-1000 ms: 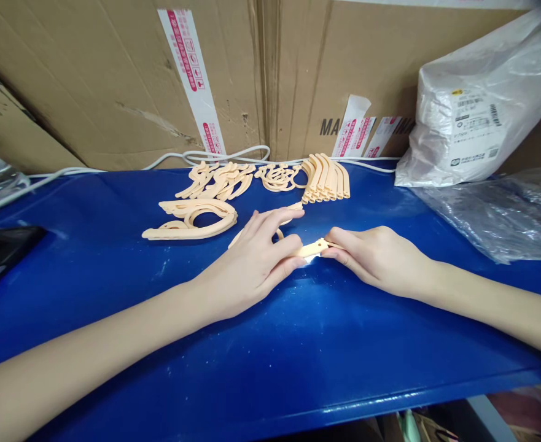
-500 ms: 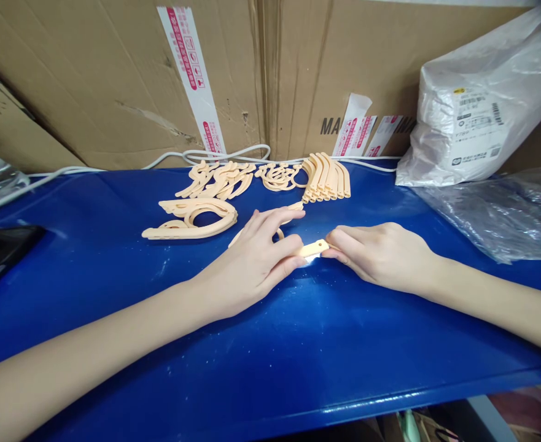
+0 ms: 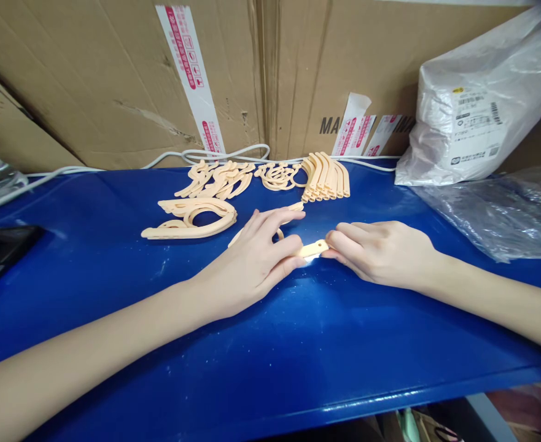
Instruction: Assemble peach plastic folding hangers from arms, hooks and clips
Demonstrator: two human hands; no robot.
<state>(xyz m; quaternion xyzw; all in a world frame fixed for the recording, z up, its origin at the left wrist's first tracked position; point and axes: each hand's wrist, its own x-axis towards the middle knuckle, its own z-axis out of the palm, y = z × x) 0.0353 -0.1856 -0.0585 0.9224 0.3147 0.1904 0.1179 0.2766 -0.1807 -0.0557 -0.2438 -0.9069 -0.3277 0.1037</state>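
A cream plastic folding hanger [image 3: 314,248] lies between my two hands, just over the blue table. My left hand [image 3: 256,264] is closed on it, thumb and finger pinching an arm whose bare end shows a small hole. Other cream parts of it stick out behind my fingers, mostly hidden by the palm. At that holed end, my right hand [image 3: 383,255] is closed, its fingertips pinching the tip; whether a second small part is in them is hidden. To the left lie folded cream hangers [image 3: 191,221], stacked with their curved ends overlapping.
Behind lie loose curved hanger arms [image 3: 219,179], small hooks [image 3: 277,176] and a row of bent arms [image 3: 325,178]. A white cable [image 3: 226,151] runs along cardboard boxes [image 3: 113,80]. A white parcel bag [image 3: 477,116] and clear plastic [image 3: 505,212] are right, a dark phone-like object [image 3: 3,255] left.
Both hands keep their grip on the hanger in nearly the same place. The view has shifted very slightly; nothing else has visibly moved.
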